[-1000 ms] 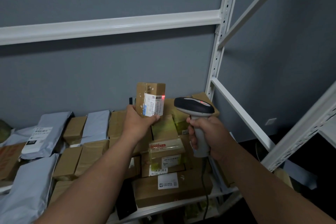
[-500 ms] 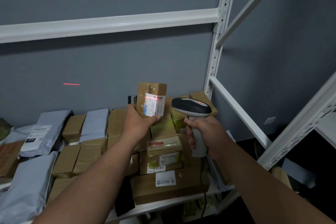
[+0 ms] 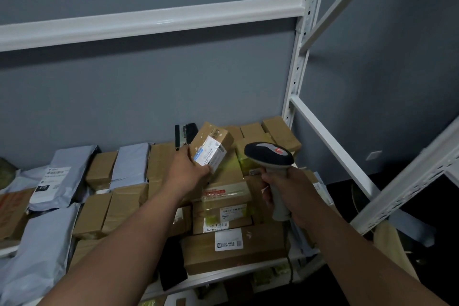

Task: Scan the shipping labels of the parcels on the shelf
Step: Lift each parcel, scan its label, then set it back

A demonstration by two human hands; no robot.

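The left hand point(image 3: 188, 171) grips a small cardboard box point(image 3: 211, 143) by its lower end, thumb and fingers wrapped around it. The box is tilted to the right, lifted above the stacked parcels, with its white shipping label point(image 3: 210, 151) facing up and toward the camera. Just to its right, the right hand point(image 3: 293, 192) is closed around the pale grey handle of a handheld barcode scanner point(image 3: 269, 156), whose dark head points left toward the box; scanner and box are near each other but apart.

Directly beneath both hands lies a stack of brown cardboard parcels point(image 3: 224, 193), several with white labels, the lowest one point(image 3: 233, 248) sitting at the front edge of the white shelf point(image 3: 223, 272). A cable runs down from the scanner handle past that edge. Further left, more brown boxes point(image 3: 101, 169) lie flat among grey poly mailer bags point(image 3: 59, 176), one of which bears a white and black label. A small dark object point(image 3: 185, 133) stands upright behind the held box. White slotted uprights point(image 3: 299, 57) and a horizontal beam point(image 3: 149, 21) frame the shelf against a grey wall point(image 3: 149, 97).
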